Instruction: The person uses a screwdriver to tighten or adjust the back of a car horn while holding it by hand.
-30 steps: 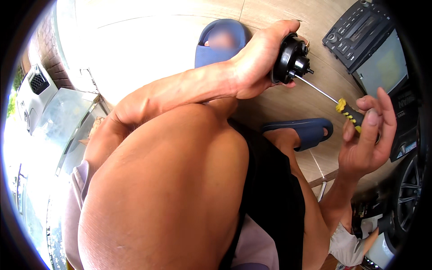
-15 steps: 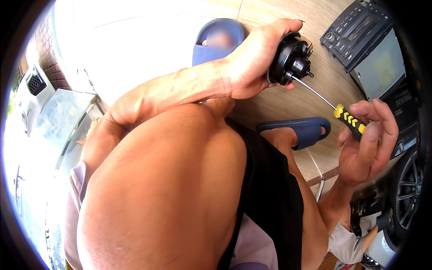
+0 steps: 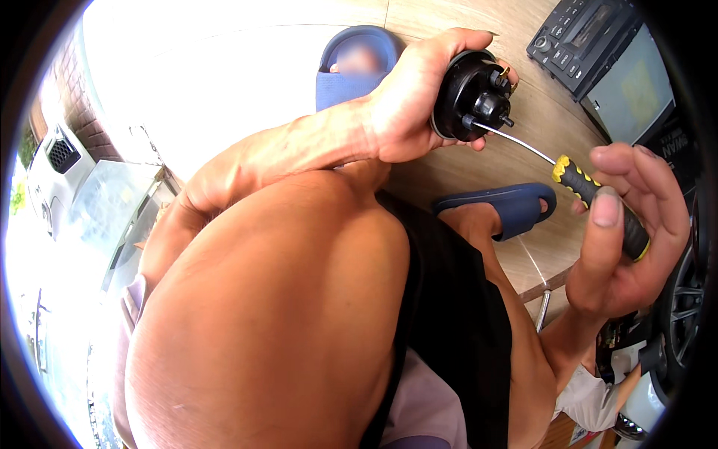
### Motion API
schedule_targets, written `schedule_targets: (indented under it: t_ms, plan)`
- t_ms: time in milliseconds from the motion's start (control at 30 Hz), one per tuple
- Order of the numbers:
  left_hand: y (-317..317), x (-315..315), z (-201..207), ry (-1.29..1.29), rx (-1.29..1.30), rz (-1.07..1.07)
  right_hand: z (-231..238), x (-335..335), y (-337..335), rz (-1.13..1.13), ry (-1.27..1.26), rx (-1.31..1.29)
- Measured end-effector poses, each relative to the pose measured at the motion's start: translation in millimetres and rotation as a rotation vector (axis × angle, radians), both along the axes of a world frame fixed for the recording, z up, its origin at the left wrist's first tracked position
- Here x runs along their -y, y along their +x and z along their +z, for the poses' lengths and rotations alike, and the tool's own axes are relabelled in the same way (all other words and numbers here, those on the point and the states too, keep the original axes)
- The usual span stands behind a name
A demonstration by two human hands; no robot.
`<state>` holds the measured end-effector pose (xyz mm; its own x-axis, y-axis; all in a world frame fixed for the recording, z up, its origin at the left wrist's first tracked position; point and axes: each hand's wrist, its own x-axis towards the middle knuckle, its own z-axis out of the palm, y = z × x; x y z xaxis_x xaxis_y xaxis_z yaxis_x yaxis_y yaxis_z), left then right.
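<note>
My left hand (image 3: 404,112) grips a round black car horn (image 3: 452,90) by its rim, thumb over the top edge and fingers underneath. The horn's back faces right, showing brass terminals and a raised black centre. A screwdriver (image 3: 578,182) with a black and yellow handle reaches from the right. Its thin shaft meets a small post low on the horn's back; the very tip is hidden there. Around the handle curl the fingers of my right hand (image 3: 636,251), with the thumb lying along the near side and the handle's end against the palm.
Blue slippers (image 3: 351,91) are on my feet on the tiled floor (image 3: 419,179). At the upper right lies a car radio (image 3: 572,45), beside a dark box (image 3: 677,146). A spoked wheel (image 3: 684,307) stands at the right edge. My bare knee (image 3: 284,299) fills the lower middle.
The screwdriver handle has turned about its length, so its yellow arrow marks no longer face up. My right hand has shifted slightly right, its thumb further back. The horn has moved a little left.
</note>
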<state>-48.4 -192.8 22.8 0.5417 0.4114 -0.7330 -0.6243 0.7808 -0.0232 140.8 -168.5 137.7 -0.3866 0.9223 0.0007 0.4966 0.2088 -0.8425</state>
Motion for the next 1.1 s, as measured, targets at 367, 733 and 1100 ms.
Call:
schedule_targets:
  t_ms: [367,733,1100]
  plan:
    - [1.3,0.5,-1.5,0.029,-0.001,0.021,-2.6,-4.2,7.5,0.118,0.000,-0.040]
    - [-1.4,-1.9,0.2,0.058,-0.015,0.051,-4.9,-0.2,1.8,-0.001,-0.019,0.057]
    - [-0.4,-2.0,2.5,0.045,-0.033,0.019,-8.5,-0.8,5.5,0.032,0.004,-0.065]
